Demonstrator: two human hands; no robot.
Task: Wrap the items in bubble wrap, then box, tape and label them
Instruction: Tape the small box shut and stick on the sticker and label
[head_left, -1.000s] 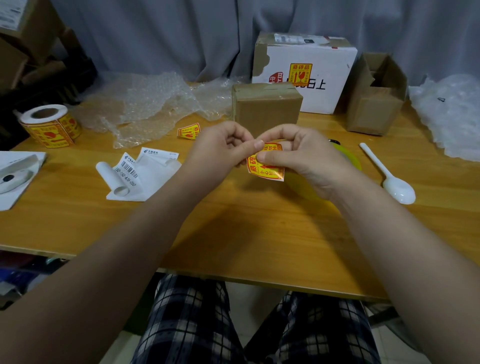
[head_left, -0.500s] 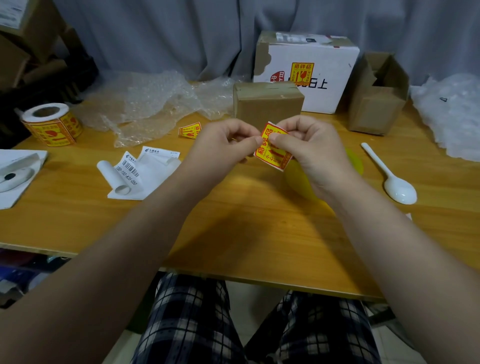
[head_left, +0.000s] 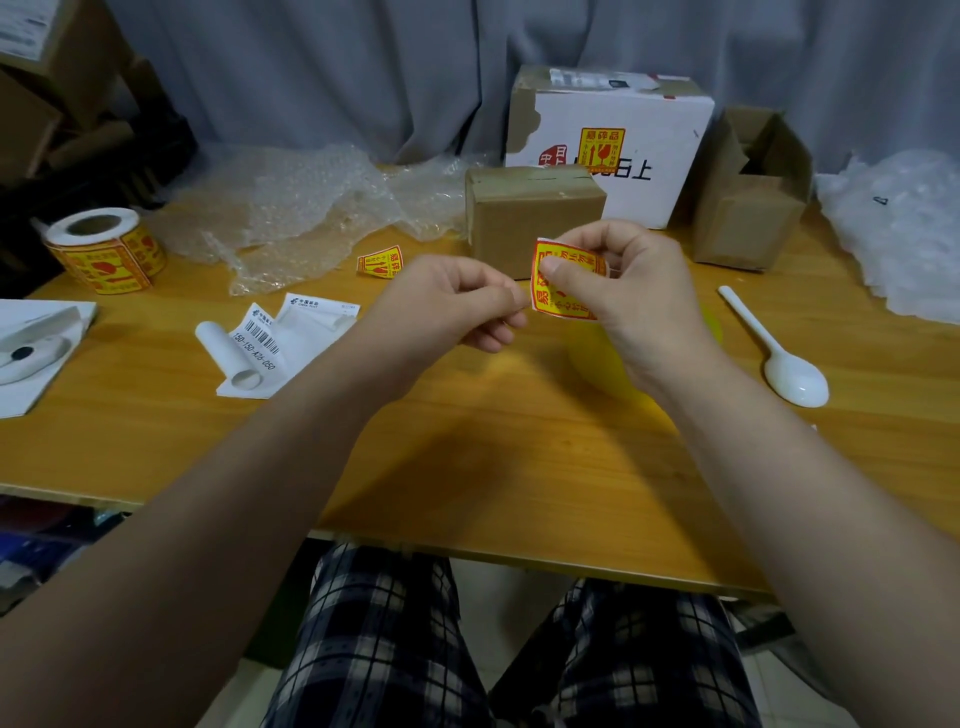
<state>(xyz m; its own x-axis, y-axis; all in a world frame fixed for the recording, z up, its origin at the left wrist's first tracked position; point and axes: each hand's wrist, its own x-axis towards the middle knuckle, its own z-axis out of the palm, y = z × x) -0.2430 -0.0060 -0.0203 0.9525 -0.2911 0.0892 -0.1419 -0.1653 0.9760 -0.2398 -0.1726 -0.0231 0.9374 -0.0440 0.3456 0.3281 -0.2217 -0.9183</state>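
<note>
My right hand (head_left: 628, 291) pinches a yellow and red fragile sticker (head_left: 571, 288) between thumb and fingers and holds it upright above the table. My left hand (head_left: 452, 304) is curled beside it, its thumb and fingertip pinching at the sticker's lower left corner. Just behind the hands stands a small closed brown box (head_left: 524, 208) with tape along its top. Crumpled bubble wrap (head_left: 311, 208) lies at the back left. A roll of the same stickers (head_left: 106, 252) sits at the far left.
A white box (head_left: 670, 135) bearing a fragile sticker and an open brown box (head_left: 748, 208) stand at the back. A loose sticker (head_left: 380, 261), shipping labels (head_left: 283, 340), a white spoon (head_left: 779, 358), a yellow object (head_left: 602, 369) under my right wrist and more bubble wrap (head_left: 904, 234) lie around.
The sticker has come up from lying low between my hands and turned upright. My right hand rose with it, and my left hand slid to its lower left corner.
</note>
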